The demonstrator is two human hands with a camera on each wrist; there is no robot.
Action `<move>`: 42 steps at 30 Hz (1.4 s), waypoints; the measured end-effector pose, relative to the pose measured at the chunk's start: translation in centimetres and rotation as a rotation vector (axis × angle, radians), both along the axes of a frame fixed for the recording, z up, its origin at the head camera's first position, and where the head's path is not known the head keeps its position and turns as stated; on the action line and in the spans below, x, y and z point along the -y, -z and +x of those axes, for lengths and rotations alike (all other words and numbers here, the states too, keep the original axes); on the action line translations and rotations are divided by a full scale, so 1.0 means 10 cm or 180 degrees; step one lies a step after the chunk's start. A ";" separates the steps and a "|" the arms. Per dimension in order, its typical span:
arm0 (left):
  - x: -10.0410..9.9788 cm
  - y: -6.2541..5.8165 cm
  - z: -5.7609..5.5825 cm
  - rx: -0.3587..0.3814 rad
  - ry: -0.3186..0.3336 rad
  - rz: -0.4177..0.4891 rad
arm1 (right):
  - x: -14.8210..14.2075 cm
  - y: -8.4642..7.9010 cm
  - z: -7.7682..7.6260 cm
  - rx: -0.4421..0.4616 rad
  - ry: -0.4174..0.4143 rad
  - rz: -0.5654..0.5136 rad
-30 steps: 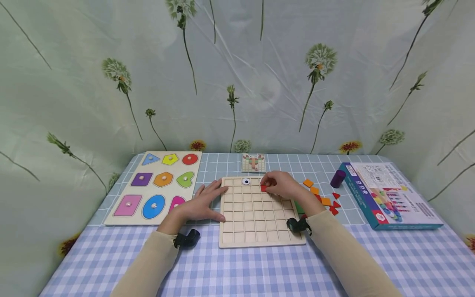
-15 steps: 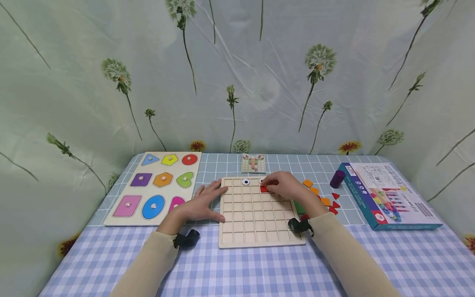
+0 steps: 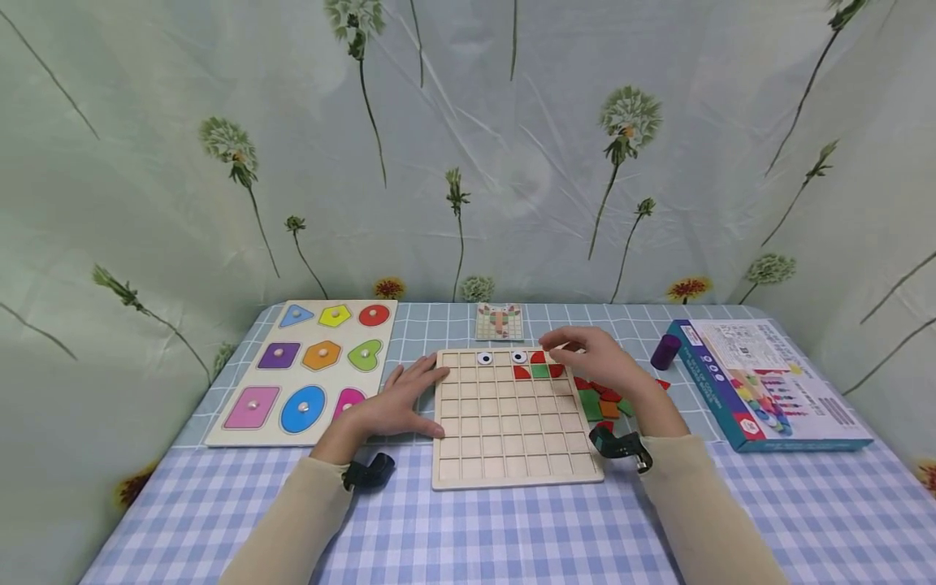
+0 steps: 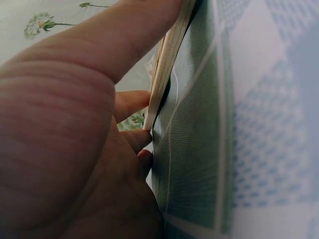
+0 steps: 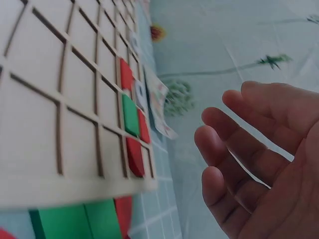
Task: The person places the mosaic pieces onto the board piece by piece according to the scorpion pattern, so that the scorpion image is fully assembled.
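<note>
A wooden grid board lies on the checked tablecloth. Its two upper rows bear two round eye pieces, among them the right eye piece, a green square and several red curved-edge pieces, one being the red piece. My left hand is spread along the board's left side, with thumb and fingertips at its edge. Over the upper right corner hovers my right hand, fingers relaxed. In the right wrist view its fingers hold nothing and stand apart from the pieces.
Loose red, green and orange pieces lie right of the board, partly behind my right forearm. A purple cylinder stands near a toy box. Behind the board is a pattern card; a knobbed shape puzzle lies left.
My right hand has let go of the eye piece and moved right and slightly up off the board, uncovering the eye, green and red pieces. My left hand has stayed in place.
</note>
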State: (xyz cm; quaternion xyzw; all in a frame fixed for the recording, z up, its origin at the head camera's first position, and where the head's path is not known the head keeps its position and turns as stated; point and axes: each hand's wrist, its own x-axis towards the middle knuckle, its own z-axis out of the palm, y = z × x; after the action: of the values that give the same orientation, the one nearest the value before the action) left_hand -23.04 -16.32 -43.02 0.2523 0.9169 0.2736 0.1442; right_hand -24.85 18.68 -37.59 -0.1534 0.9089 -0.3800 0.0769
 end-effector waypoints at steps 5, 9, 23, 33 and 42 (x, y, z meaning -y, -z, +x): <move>-0.01 0.01 0.00 0.0015 0.0005 0.0017 | -0.19 0.00 0.03 0.0014 0.0320 -0.0210; -0.01 0.01 0.00 0.0013 -0.0005 0.0034 | -0.31 0.02 0.03 0.0026 0.0574 -0.0324; 0.00 -0.01 0.02 0.0009 -0.0040 0.0001 | -0.47 0.17 -0.06 0.0216 0.1208 0.0106; 0.00 0.00 0.02 0.0037 -0.0030 -0.0008 | -0.56 0.28 -0.06 0.0336 0.1195 0.0492; -0.02 -0.01 0.01 0.0010 -0.0032 -0.0006 | -0.55 0.31 -0.08 0.0369 0.1215 0.0579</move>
State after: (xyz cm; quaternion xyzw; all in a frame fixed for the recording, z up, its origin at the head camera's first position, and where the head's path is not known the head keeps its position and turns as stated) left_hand -22.90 -16.16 -42.88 0.2471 0.9182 0.2738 0.1445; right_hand -25.66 24.17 -40.68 0.0511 0.9461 -0.3122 0.0692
